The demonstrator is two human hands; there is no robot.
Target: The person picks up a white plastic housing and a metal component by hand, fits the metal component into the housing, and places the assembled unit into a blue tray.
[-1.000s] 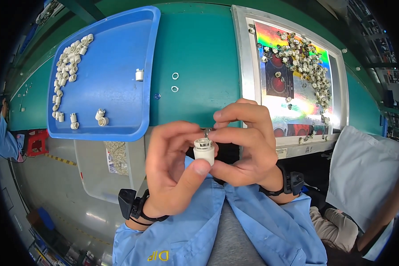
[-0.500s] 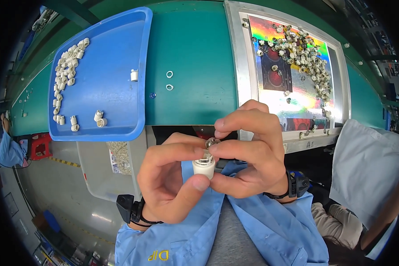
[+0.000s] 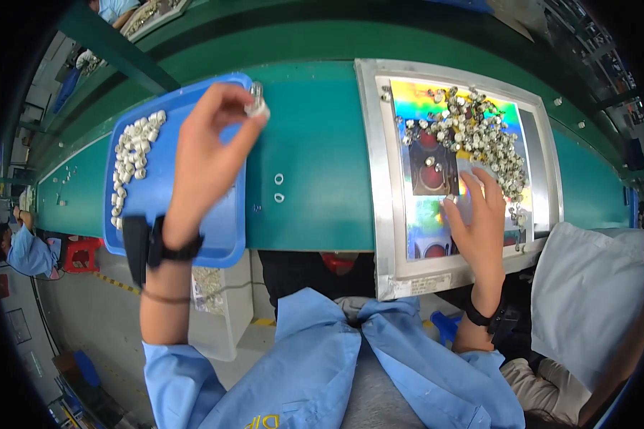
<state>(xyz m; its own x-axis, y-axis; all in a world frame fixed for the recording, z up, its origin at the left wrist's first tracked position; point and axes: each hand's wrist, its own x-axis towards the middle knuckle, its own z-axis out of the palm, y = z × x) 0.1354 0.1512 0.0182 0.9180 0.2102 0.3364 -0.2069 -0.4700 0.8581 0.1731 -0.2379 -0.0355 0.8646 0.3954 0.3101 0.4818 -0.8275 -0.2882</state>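
Left hand (image 3: 206, 146): raised over the blue tray, thumb and fingertips pinched on one small white cylindrical part (image 3: 256, 107) with a metal top, held above the tray's upper right corner.
Right hand (image 3: 481, 218): laid flat on the metal-framed tray, fingers spread, fingertips at the lower edge of the heap of metal parts; whether anything is pinched under them cannot be told.
Blue tray (image 3: 225, 236): one, on the left of the green bench, partly hidden by the left forearm.
White parts on blue tray (image 3: 132, 154): one loose cluster along the tray's left side, too many and too small to count.
Metal-framed tray (image 3: 379, 186): one, on the right, with an iridescent sheet inside.
Small metal parts (image 3: 479, 136): one dense heap in the upper right of that tray, uncountable; a few strays near its left edge.
White rings (image 3: 279, 187): two, on the green bench (image 3: 315, 143) between the trays, one just above the other.
Wristbands: two dark ones, one on each wrist.
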